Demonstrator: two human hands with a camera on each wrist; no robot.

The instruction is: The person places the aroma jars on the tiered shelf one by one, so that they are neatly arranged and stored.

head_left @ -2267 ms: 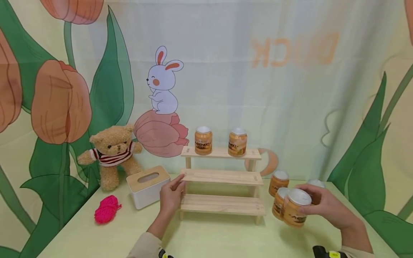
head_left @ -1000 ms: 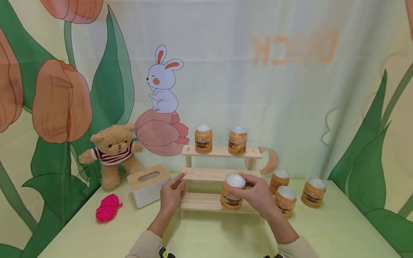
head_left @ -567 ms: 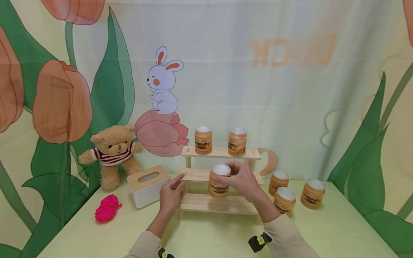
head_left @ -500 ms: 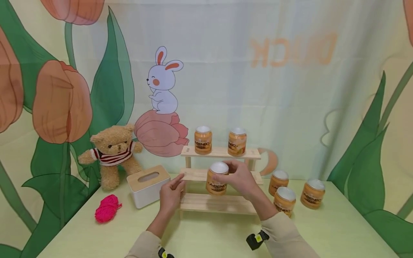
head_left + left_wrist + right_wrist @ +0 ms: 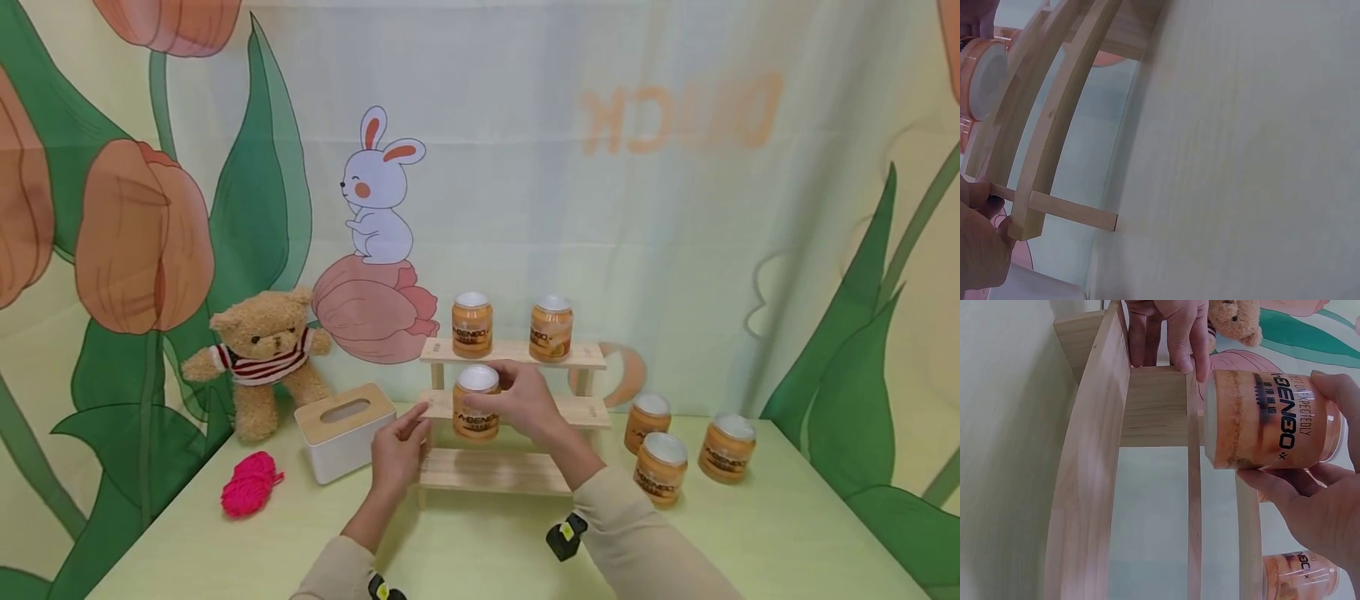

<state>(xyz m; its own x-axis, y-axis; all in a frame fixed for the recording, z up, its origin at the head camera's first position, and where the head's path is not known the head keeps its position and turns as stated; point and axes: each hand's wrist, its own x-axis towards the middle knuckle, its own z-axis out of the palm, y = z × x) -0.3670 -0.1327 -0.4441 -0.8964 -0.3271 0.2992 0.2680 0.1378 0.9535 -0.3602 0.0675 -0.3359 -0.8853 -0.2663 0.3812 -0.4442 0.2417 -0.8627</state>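
Note:
In the head view my right hand (image 5: pixel 528 404) grips an orange canned-fruit jar (image 5: pixel 472 423) with a white lid, thumb in front and fingers behind. The jar is upright at the left part of the middle tier of a three-tier wooden shelf (image 5: pixel 495 471). In the right wrist view the jar's bottom (image 5: pixel 1210 422) is just off the edge of the tier's slats. My left hand (image 5: pixel 397 454) holds the shelf's left end at the middle tier, its thumb and fingers about the side piece (image 5: pixel 1022 219). Two matching jars, left (image 5: pixel 472 327) and right (image 5: pixel 551 329), stand on the top tier.
To the right of the shelf, three more jars stand on the table, one of them a front jar (image 5: pixel 660 471). On the left are a tissue box (image 5: pixel 345 442), a pink yarn bundle (image 5: pixel 251 485) and a teddy bear (image 5: pixel 266 358). A printed curtain (image 5: pixel 675 250) hangs behind.
My right hand has carried the jar from the group on the right, leftward and up, to the middle tier's left part. My left hand has stayed on the shelf's end.

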